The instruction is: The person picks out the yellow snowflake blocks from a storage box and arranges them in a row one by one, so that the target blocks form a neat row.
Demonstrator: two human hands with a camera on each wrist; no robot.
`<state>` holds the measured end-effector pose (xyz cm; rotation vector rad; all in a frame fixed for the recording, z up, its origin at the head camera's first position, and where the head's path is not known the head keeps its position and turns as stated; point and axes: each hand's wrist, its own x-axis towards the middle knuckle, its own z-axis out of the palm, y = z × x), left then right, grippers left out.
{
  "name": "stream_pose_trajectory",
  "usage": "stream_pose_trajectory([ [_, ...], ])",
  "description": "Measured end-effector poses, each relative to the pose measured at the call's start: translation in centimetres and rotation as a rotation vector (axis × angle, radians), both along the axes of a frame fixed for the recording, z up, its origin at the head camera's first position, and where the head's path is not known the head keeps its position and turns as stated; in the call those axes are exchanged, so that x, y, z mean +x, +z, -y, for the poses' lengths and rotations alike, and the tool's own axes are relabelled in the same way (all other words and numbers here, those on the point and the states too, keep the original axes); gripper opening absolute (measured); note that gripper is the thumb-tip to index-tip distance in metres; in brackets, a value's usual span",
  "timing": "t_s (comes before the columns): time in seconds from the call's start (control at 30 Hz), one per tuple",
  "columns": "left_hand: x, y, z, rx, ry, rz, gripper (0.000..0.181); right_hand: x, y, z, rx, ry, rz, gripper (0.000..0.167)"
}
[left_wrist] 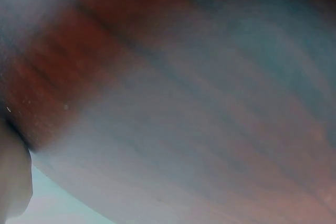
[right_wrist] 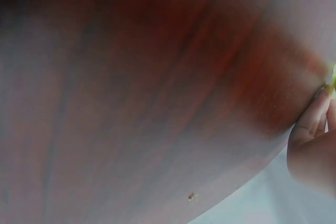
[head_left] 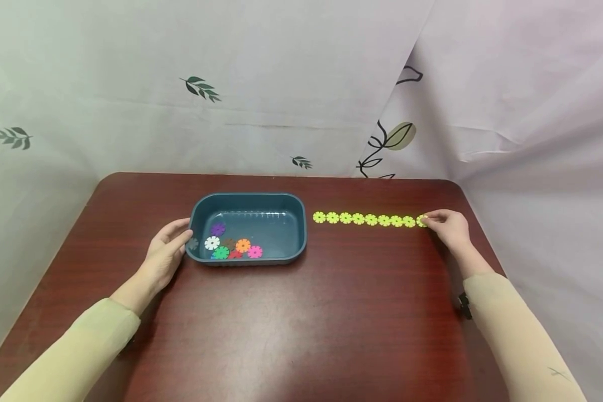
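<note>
At the left end of a dark blue tray, my left hand grips the rim, its thumb over the edge. Inside lie several flower-shaped plastic discs, among them a white one, a purple one, an orange one and a pink one. A grey disc is by the left thumb. To the tray's right runs a straight row of yellow flower-shaped discs. My right hand pinches the yellow disc at the row's right end. In the right wrist view, the fingers show at the edge.
A reddish-brown wooden table bears everything and has rounded far corners. Pale cloth with leaf prints hangs behind it and on both sides. The left wrist view shows mostly blurred tabletop.
</note>
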<state>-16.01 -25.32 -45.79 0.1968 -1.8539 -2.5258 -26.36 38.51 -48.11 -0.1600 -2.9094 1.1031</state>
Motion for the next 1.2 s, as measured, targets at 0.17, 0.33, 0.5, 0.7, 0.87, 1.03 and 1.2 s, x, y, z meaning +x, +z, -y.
stream_pose_trajectory([
  [0.17,0.0,-0.1,0.2,0.014,-0.011,-0.014,0.031,-0.1,-0.2,0.1,0.006,0.004,-0.012,0.033],
  [0.33,0.2,0.0,0.5,0.012,-0.026,-0.028,0.032,-0.2,-0.1,0.6,0.018,0.008,-0.01,0.035],
  [0.5,0.2,0.0,0.6,0.024,-0.032,-0.027,0.032,-0.3,0.0,0.7,0.031,-0.001,0.0,0.034],
  [0.7,0.1,0.2,0.5,0.026,-0.027,-0.017,0.031,-0.3,0.1,0.7,0.019,-0.015,0.005,0.032],
  [0.87,0.0,0.3,0.5,0.042,-0.026,-0.014,0.032,-0.2,0.2,0.9,0.028,-0.013,0.0,0.031],
  [1.03,-0.1,0.3,0.6,0.075,-0.027,-0.027,0.031,-0.2,0.3,1.0,0.038,-0.018,-0.003,0.032],
  [1.2,-0.2,0.1,0.8,0.081,-0.051,-0.034,0.031,-0.2,0.3,0.7,0.024,-0.008,0.0,0.034],
])
